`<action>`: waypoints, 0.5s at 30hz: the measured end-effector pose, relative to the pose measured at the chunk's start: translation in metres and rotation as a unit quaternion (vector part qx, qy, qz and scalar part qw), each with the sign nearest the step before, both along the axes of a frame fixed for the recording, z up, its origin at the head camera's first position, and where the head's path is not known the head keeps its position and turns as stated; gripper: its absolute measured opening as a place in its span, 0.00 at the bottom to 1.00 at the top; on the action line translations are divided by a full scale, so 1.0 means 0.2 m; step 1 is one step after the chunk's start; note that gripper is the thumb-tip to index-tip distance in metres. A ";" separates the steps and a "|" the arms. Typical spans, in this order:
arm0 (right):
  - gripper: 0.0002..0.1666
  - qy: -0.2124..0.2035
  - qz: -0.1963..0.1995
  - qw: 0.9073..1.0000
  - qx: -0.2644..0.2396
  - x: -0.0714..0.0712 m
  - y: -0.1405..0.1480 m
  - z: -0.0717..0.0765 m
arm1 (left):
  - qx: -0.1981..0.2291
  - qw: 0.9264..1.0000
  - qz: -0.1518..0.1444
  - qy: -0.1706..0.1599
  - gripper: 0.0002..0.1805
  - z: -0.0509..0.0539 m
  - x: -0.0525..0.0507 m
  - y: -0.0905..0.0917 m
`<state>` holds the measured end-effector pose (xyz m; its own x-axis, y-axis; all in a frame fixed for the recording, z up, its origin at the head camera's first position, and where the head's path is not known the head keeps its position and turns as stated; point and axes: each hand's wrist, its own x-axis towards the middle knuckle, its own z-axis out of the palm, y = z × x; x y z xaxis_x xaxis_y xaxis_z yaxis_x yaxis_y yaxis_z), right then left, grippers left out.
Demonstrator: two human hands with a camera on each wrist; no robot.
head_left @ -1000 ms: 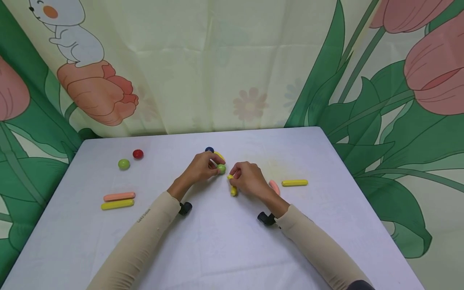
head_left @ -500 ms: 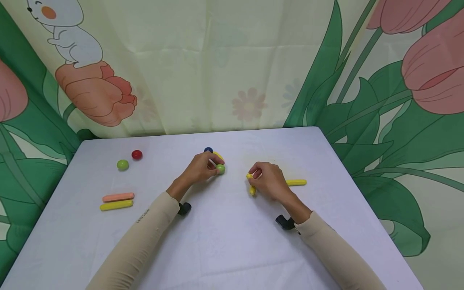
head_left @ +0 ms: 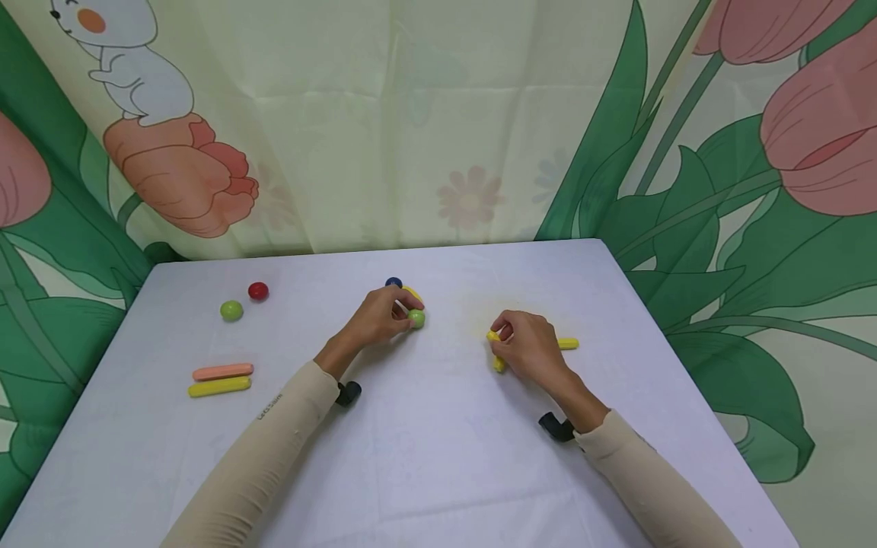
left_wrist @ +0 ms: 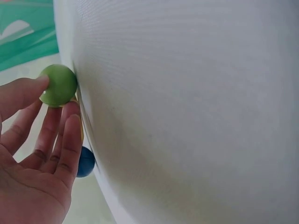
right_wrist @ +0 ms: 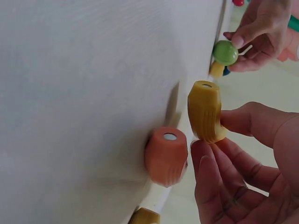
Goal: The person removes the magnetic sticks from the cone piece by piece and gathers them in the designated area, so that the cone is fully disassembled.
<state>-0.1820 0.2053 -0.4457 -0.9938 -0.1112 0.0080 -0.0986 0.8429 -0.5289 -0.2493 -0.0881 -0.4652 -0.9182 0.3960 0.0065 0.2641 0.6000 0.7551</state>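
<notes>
My left hand (head_left: 380, 316) pinches a green ball (left_wrist: 59, 85) between thumb and fingers at the table's middle. Just beyond it lie a yellow rod (head_left: 412, 292), partly hidden, and a dark blue ball (head_left: 393, 282). To the right, my right hand (head_left: 527, 342) pinches a curved yellow magnetic rod (right_wrist: 204, 112) with a silver dot in its end. Close to those fingers, in the right wrist view, is a pink rod (right_wrist: 166, 156) with a similar dot; my hand hides it in the head view. A straight yellow rod (head_left: 569, 343) shows partly behind my right hand.
Over on the left of the white-covered table (head_left: 425, 457) lie a red ball (head_left: 258, 291) and another green ball (head_left: 231, 310). Nearer, a straight pink rod (head_left: 222, 371) lies alongside a straight yellow rod (head_left: 219, 387). A printed curtain (head_left: 329, 152) hangs behind the table.
My right hand has moved to the right with the curved yellow rod, away from the left hand, and now covers the pink rod in the head view. The left hand stays in place.
</notes>
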 end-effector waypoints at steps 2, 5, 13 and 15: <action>0.09 0.005 0.001 1.000 0.010 0.00 0.01 -0.01 | 0.002 1.000 -0.001 0.002 0.14 0.00 0.00 0.00; 0.09 0.011 0.004 1.000 0.022 0.01 0.02 -0.02 | 0.004 1.000 -0.002 0.004 0.14 0.00 -0.01 0.01; 0.09 0.015 0.013 0.999 0.029 0.02 0.02 -0.04 | -0.008 1.000 0.001 -0.002 0.14 0.00 -0.01 0.01; 0.09 0.018 0.016 0.999 0.033 0.02 0.02 -0.05 | -0.014 1.000 -0.003 -0.003 0.13 0.00 0.00 0.01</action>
<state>-0.1785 0.2097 -0.4552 -0.9889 -0.1441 0.0353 -0.1438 0.8718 -0.4682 -0.2493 -0.0866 -0.4645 -0.9162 0.4006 -0.0104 0.2628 0.6203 0.7390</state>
